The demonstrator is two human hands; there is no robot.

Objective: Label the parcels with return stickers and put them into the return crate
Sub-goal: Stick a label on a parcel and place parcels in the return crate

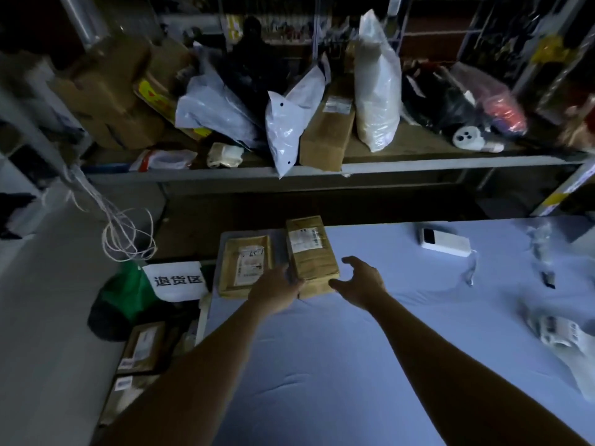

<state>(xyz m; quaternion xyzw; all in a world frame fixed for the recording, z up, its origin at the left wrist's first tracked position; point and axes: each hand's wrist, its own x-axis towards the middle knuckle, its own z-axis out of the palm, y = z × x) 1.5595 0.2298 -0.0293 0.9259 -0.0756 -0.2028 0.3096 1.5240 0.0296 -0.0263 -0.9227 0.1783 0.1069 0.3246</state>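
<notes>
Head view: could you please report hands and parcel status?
Left hand grips tall brown cardboard parcel on blue table. Right hand open beside it. Flat brown parcel close at left.

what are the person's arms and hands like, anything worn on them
Nothing worn that shows: the left hand and right hand are bare, with no gloves, and no ring is visible in the dim light. The left forearm and right forearm are bare too, with no sleeve, watch or band anywhere in view.
</notes>
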